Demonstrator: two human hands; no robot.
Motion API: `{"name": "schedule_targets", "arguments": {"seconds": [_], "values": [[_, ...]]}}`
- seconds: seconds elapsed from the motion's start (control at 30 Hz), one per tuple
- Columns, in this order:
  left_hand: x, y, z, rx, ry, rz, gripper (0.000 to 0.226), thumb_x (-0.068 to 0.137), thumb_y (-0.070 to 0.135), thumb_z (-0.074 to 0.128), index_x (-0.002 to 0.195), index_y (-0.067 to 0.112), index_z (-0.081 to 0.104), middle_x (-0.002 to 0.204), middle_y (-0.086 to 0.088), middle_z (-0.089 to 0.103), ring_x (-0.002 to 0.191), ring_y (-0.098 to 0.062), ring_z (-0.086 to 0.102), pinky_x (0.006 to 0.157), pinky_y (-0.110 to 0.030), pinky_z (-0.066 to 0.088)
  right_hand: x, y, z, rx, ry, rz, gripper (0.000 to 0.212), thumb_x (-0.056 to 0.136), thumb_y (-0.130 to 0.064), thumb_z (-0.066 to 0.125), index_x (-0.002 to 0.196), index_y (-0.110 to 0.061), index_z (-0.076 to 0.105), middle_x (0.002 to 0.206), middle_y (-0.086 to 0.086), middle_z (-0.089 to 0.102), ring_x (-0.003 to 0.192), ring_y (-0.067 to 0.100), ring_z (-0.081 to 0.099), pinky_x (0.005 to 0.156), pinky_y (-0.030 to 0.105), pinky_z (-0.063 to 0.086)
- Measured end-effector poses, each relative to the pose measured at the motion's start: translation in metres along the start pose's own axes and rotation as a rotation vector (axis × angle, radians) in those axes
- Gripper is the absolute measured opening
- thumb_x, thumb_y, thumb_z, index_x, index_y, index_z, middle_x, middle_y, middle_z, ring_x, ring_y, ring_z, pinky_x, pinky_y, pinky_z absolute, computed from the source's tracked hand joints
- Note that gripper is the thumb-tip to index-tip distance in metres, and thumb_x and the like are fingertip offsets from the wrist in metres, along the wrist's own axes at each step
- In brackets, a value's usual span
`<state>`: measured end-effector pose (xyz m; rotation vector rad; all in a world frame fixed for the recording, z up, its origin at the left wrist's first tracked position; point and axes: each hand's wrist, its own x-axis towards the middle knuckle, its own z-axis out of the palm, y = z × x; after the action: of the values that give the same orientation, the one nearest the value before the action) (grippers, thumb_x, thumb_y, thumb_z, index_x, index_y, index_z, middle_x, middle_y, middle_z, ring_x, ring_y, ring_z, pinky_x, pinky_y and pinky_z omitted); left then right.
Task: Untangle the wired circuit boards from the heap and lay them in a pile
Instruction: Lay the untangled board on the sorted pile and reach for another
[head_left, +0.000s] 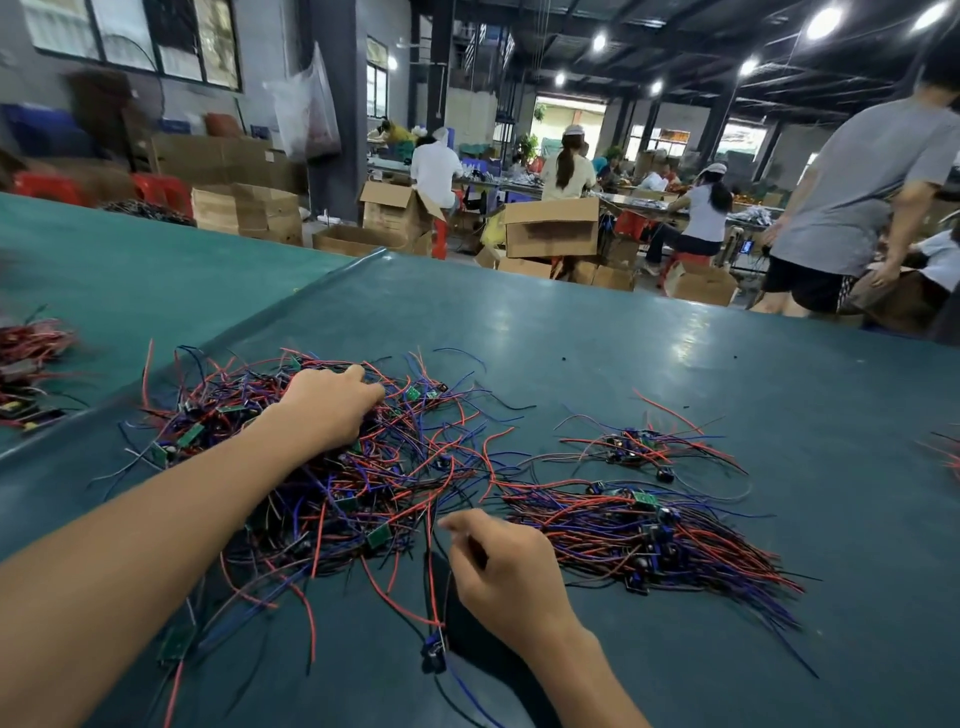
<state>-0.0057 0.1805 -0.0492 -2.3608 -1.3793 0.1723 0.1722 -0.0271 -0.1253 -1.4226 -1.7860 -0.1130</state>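
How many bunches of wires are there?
5: tangled heap of red and blue wired boards under the left hand; tidy pile beside it; small cluster behind that; partial bunch at the right edge; blurred bunch far left.

Green table (675, 364): tangled heap (363, 467) at centre, combed pile (649, 535) at three o'clock, perhaps a looser cluster (639, 447) at two.
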Motion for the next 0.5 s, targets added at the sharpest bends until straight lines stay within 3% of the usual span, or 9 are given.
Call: {"name": "schedule_targets", "arguments": {"seconds": [0.1,0.2,0.27,0.4,0.5], "values": [[0.001,0.001,-0.002,-0.003,0.005,-0.09,0.031,0.097,0.032,0.058,0.122,0.015,0.057,0.12,-0.005,0.064,0.107,-0.028,0.067,0.069,-0.037,0.047,-0.001,0.0,-0.002,0.029,-0.003,0.041,0.017,0.085,-0.012,0.064,0.098,-0.016,0.076,0.063,-0.006,0.066,0.054,0.012,0.055,0.053,0.022,0.041],[0.003,-0.006,-0.003,-0.126,-0.11,-0.112,0.03,0.095,0.021,0.054,0.121,0.009,0.063,0.12,-0.014,0.056,0.11,-0.035,0.063,0.087,-0.045,0.054,-0.001,0.0,-0.002,0.031,0.021,0.1,0.018,0.084,-0.011,0.065,0.098,-0.015,0.075,0.062,-0.006,0.064,0.053,0.013,0.053,0.053,0.022,0.039],[0.004,-0.011,-0.006,-0.122,-0.146,-0.115,0.031,0.093,0.018,0.054,0.121,0.01,0.062,0.119,-0.015,0.048,0.11,-0.037,0.058,0.091,-0.047,0.053,-0.001,-0.002,-0.003,0.028,0.026,0.111,0.017,0.084,-0.01,0.067,0.099,-0.014,0.075,0.06,-0.009,0.06,0.052,0.01,0.046,0.055,0.02,0.035],[0.004,-0.016,-0.007,0.112,-0.043,-0.037,0.028,0.094,0.021,0.053,0.121,0.017,0.061,0.122,-0.009,0.049,0.118,-0.032,0.049,0.095,-0.045,0.045,-0.001,-0.001,-0.005,0.056,0.01,0.143,0.018,0.087,-0.011,0.064,0.102,-0.014,0.075,0.059,-0.017,0.046,0.052,0.005,0.038,0.056,0.018,0.033],[0.007,-0.023,-0.019,0.039,0.052,-0.041,0.028,0.096,0.031,0.054,0.122,0.025,0.063,0.12,-0.004,0.056,0.117,-0.028,0.052,0.095,-0.043,0.041,-0.001,-0.003,-0.006,0.079,-0.01,0.165,0.02,0.088,-0.013,0.063,0.104,-0.014,0.075,0.06,-0.019,0.045,0.047,-0.003,0.039,0.054,0.012,0.029]]}}
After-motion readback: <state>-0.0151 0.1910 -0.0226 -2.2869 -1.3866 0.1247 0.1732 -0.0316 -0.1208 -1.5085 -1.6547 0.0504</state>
